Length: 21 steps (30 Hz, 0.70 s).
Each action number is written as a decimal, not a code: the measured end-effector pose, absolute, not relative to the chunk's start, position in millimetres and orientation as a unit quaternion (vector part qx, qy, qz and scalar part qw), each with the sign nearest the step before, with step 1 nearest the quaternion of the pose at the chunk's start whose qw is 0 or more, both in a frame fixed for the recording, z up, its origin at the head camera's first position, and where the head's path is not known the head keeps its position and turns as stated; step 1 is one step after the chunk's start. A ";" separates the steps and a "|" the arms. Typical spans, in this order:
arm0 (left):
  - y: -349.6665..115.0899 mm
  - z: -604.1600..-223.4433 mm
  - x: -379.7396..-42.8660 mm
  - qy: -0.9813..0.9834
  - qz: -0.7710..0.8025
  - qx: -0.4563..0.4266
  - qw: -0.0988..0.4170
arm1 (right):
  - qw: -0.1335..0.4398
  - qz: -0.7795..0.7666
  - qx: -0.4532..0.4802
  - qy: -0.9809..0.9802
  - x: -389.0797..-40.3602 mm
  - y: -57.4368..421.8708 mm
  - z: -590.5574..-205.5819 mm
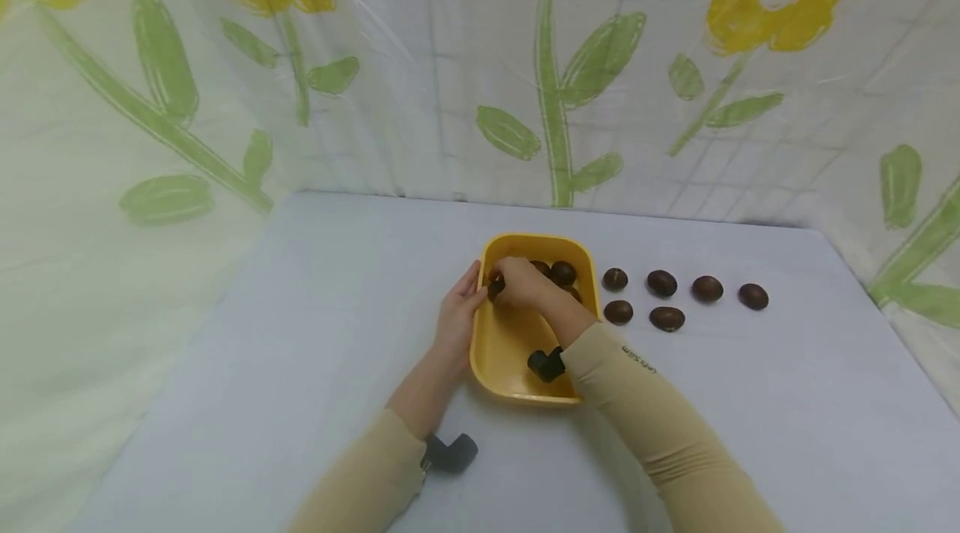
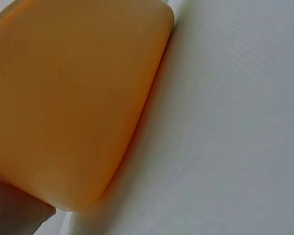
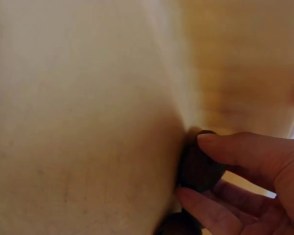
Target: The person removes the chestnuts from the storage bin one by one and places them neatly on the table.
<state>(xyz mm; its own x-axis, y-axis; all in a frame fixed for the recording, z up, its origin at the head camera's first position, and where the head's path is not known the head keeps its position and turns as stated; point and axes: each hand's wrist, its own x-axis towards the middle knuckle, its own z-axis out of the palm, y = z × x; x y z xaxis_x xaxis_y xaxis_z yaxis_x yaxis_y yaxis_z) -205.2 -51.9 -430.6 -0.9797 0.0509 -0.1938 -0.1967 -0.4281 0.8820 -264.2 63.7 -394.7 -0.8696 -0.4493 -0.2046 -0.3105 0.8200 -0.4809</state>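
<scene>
Reaching over the right wall of the yellow tray [image 1: 498, 362] in a beige sleeve [image 1: 645, 408]; could brush the six brown ovals [image 1: 667, 318] on the bench [image 1: 337, 308] and start them rolling. Bracing the tray with the left hand [image 1: 456, 316], by thumb and fingers at its left wall; might slide it by pushing unevenly. Clamping a brown oval [image 3: 203, 166] in the fingers of the right hand [image 1: 528, 287], inside, near that wall; could drop it from too shallow a pinch, or jostle other ovals [image 1: 562, 273] farther in.

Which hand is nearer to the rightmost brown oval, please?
Right. The right hand is inside the yellow tray, left of the rightmost oval; the left hand is farther left, at the tray's left side.
</scene>
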 end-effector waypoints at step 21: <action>-51.3 -431.9 -203.9 0.519 0.849 -0.066 0.076 | 0.120 -0.304 -0.236 0.915 -254.1 82.7 -367.5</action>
